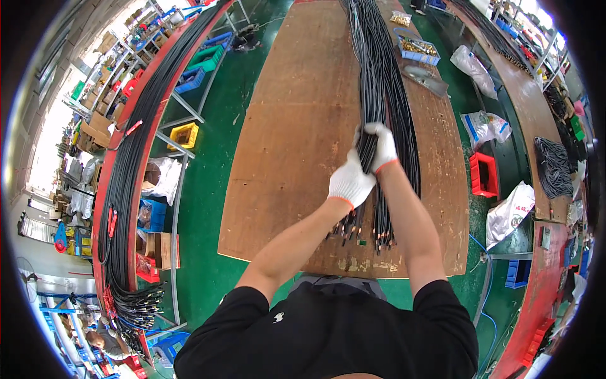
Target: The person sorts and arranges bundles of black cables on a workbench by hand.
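Observation:
A long bundle of black cables (374, 69) runs down the wooden table (287, 145) toward me. Both my hands wear white knitted gloves with orange cuffs. My left hand (351, 179) is closed around part of the bundle from its left side. Slightly farther up, my right hand (382, 149) wraps the same cables from the right. Below my hands, the cable ends (383, 237) fan out near the table's front edge, with copper-coloured tips. More black cables lie along the right of the gripped ones. My fingertips are partly hidden among the cables.
At the table's far right stands a blue bin (418, 50) of brass-coloured parts, beside a clear plastic bag (425, 81). A red bench (165, 104) with long black cables runs along the left. To the right, a red bin (483, 174) and white sacks (510, 215) sit beside another bench.

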